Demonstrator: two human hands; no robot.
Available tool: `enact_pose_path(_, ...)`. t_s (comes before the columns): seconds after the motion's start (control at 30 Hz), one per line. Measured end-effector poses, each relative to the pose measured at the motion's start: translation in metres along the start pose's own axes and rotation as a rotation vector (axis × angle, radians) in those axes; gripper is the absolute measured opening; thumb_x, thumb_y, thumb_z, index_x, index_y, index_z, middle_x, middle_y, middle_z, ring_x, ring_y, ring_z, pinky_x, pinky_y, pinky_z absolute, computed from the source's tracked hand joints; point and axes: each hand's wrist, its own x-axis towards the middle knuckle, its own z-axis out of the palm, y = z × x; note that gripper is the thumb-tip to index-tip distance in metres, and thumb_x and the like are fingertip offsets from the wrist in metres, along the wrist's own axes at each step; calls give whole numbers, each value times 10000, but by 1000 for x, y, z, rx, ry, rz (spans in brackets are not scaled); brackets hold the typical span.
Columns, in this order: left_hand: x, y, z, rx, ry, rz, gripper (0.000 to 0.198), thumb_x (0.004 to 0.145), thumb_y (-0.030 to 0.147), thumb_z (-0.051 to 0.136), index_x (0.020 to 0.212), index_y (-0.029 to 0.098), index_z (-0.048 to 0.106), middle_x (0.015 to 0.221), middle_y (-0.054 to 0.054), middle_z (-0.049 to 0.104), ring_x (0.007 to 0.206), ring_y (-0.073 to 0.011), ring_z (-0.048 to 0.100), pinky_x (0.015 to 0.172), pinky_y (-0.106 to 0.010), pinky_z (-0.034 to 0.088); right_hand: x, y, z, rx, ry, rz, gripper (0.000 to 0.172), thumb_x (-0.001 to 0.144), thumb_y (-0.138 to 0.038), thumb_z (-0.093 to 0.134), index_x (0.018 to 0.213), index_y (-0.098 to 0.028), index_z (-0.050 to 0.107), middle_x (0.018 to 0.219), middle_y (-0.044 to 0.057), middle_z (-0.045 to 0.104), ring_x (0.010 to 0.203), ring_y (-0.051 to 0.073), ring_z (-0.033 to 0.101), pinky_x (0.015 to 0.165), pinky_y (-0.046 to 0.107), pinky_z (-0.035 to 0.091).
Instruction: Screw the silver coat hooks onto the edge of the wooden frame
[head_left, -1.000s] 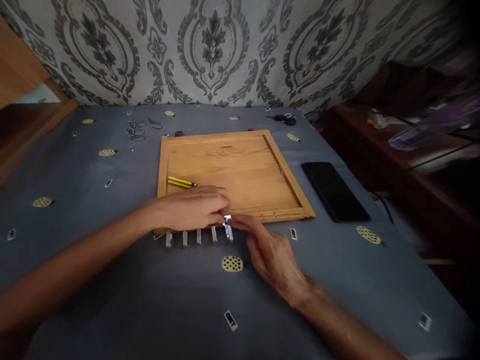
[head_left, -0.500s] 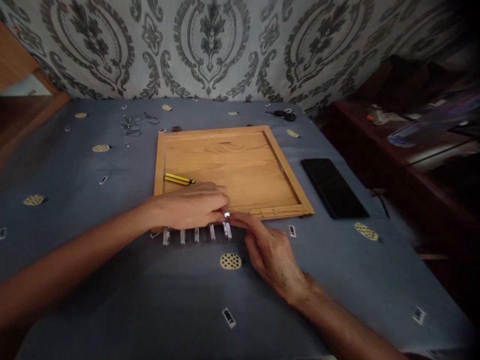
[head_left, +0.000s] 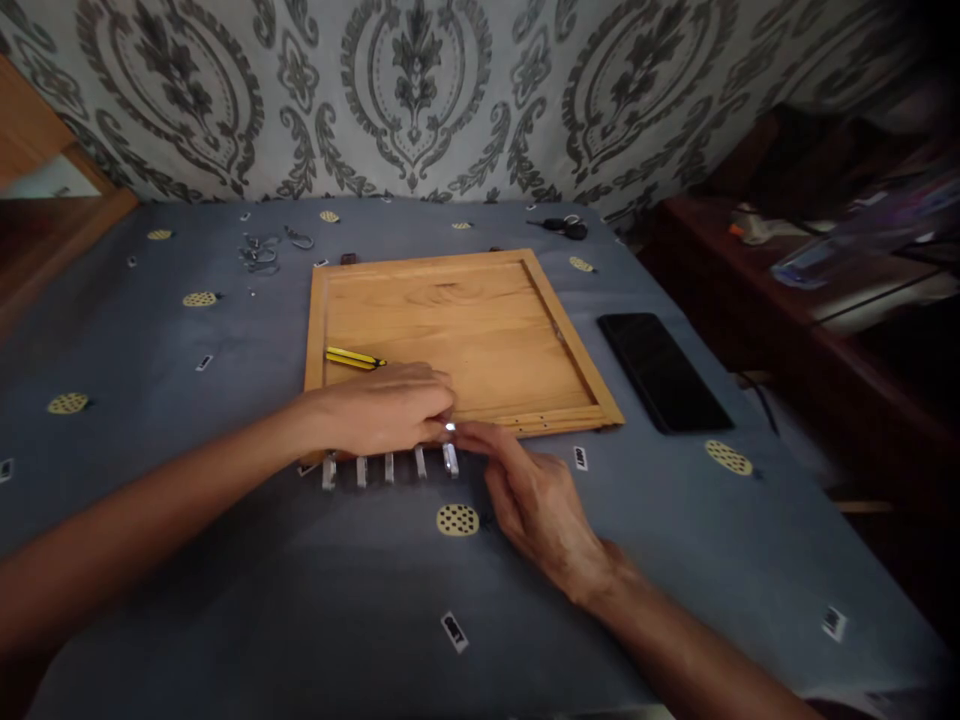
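A framed wooden panel (head_left: pixel 465 330) lies flat on the patterned blue-grey cloth. Several shiny metal strips stick out past its near edge, among them one strip (head_left: pixel 450 460) just under my fingertips. My left hand (head_left: pixel 397 408) rests over the near frame edge with its fingers closed on something hidden, beside a small bright spot. From the right, my right hand (head_left: pixel 540 500) reaches in, its index finger stretched to that bright spot and the other fingers curled below. A yellow-and-black tool (head_left: pixel 355 358) lies on the panel beyond my left hand.
To the right of the panel lies a black phone (head_left: pixel 664 372). Small wire hooks (head_left: pixel 259 252) are at the back left, black-handled scissors (head_left: pixel 566 228) at the back right. A dark red ledge (head_left: pixel 772 280) with clutter stands beyond the cloth's right side.
The whole view has shifted slightly, so everything sits a little further left. Both hands keep nearly the same pose at the near frame edge.
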Motion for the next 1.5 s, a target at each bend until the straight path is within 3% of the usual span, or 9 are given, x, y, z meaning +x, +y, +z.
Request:
enact_pose_path(0.23,3,-6,2,-129,48,22,135,879,227,627,767,185,564,884,0,622,881,-169,589,729,-272,398,0,-1,0,-26,21,-14,467,853,-27,357,1226,-190,586,1022,48,802,729,148,765,720,242,596)
enact_pose_path(0.53,4,-9,10,-206,97,79,135,875,173,621,740,183,629,749,25,617,740,-132,565,639,-264,312,0,0,0,-46,35,-47,500,840,-9,362,1258,-182,574,981,46,806,707,162,769,663,245,592)
enact_pose_path(0.8,-1,-6,2,-190,113,88,226,925,172,574,702,160,539,749,18,561,754,-131,552,689,-253,339,0,-1,0,-40,51,-68,473,855,-1,356,1243,-194,545,1005,34,810,710,152,772,668,249,607)
enact_pose_path(0.97,-17,-5,-5,-203,189,67,189,933,121,535,751,166,563,756,26,598,735,-124,562,694,-252,356,1,-1,0,-39,67,-73,481,844,8,355,1244,-208,511,1027,24,810,744,155,785,681,247,615)
enact_pose_path(1.13,-23,-8,7,-163,282,44,135,923,125,578,819,190,634,905,7,673,876,-155,620,766,-270,404,2,0,3,-27,80,-81,486,842,8,357,1246,-219,505,1026,20,810,770,157,787,695,245,616)
enact_pose_path(1.3,-16,-4,16,-79,289,53,151,894,120,636,758,184,623,947,-13,681,1036,-198,632,888,-310,435,0,0,3,-19,59,-67,498,842,5,357,1258,-216,518,1025,44,807,755,162,783,694,255,618)
enact_pose_path(1.5,-11,2,15,-16,279,63,162,894,142,647,738,178,616,855,-19,658,952,-207,639,797,-301,437,0,1,2,-50,48,-58,509,835,4,355,1270,-210,510,1017,38,809,716,159,777,696,263,627)
